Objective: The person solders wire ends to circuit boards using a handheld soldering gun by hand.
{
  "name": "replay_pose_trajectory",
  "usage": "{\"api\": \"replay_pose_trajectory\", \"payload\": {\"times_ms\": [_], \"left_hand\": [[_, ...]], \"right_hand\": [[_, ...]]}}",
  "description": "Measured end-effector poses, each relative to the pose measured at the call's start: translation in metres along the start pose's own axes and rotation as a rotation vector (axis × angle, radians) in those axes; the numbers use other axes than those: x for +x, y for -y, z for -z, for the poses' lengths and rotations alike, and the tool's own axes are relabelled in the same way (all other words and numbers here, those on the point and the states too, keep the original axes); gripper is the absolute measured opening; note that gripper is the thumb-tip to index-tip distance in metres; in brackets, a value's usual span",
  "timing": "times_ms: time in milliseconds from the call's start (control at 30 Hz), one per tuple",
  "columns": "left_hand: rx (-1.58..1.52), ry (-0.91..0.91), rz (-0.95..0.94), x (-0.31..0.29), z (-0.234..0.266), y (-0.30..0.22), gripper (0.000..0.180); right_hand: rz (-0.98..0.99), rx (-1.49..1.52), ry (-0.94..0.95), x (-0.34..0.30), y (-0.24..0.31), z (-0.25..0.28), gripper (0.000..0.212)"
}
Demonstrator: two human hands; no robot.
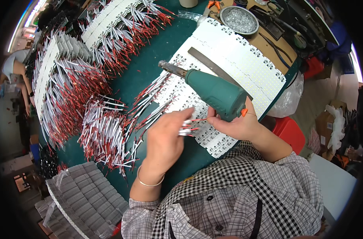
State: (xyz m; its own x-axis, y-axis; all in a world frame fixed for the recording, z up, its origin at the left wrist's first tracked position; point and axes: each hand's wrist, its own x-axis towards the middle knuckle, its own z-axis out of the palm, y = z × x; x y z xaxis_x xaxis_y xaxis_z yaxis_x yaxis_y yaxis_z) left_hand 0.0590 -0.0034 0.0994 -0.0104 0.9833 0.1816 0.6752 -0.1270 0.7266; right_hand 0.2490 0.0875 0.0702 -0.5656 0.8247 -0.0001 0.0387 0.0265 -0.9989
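My right hand is wrapped round a green soldering gun, whose metal barrel points to the upper left over the boards. Its thumb and a finger also pinch the end of a red wire. My left hand, slightly blurred, is closed on several short red and white wires, close to the right hand. Beneath both lie white circuit board panels with rows of small dark and yellowish parts. Across the panels rests a flat metal strip. Loose red and white wires fan out over the panels' left edge.
At the left stand stacked boards with red and white wires attached, beside a loose wire pile. A metal bowl of shiny bits and pliers are at the far right. Grey stacked strips are at lower left; another person is beyond.
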Motion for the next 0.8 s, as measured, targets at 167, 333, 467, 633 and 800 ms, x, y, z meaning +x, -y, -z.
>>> {"api": "replay_pose_trajectory", "payload": {"times_ms": [167, 333, 467, 633, 800], "left_hand": [[-0.236, -0.026, 0.017, 0.002, -0.021, 0.003, 0.036], [-0.102, -0.21, 0.013, 0.003, -0.032, 0.022, 0.04], [0.099, -0.212, 0.027, 0.007, -0.025, 0.052, 0.044], [0.234, -0.193, 0.013, 0.018, -0.027, 0.072, 0.049], [0.276, -0.211, 0.022, 0.021, -0.037, 0.088, 0.054]], "right_hand": [[-0.011, 0.125, -0.033, 0.006, -0.001, -0.002, 0.017], [-0.097, 0.234, -0.107, 0.005, 0.009, 0.007, 0.018], [-0.103, 0.125, 0.052, -0.004, 0.006, 0.034, 0.059], [-0.145, 0.165, -0.006, -0.016, -0.005, 0.048, 0.06], [-0.135, 0.189, -0.005, -0.016, -0.01, 0.053, 0.062]]}}
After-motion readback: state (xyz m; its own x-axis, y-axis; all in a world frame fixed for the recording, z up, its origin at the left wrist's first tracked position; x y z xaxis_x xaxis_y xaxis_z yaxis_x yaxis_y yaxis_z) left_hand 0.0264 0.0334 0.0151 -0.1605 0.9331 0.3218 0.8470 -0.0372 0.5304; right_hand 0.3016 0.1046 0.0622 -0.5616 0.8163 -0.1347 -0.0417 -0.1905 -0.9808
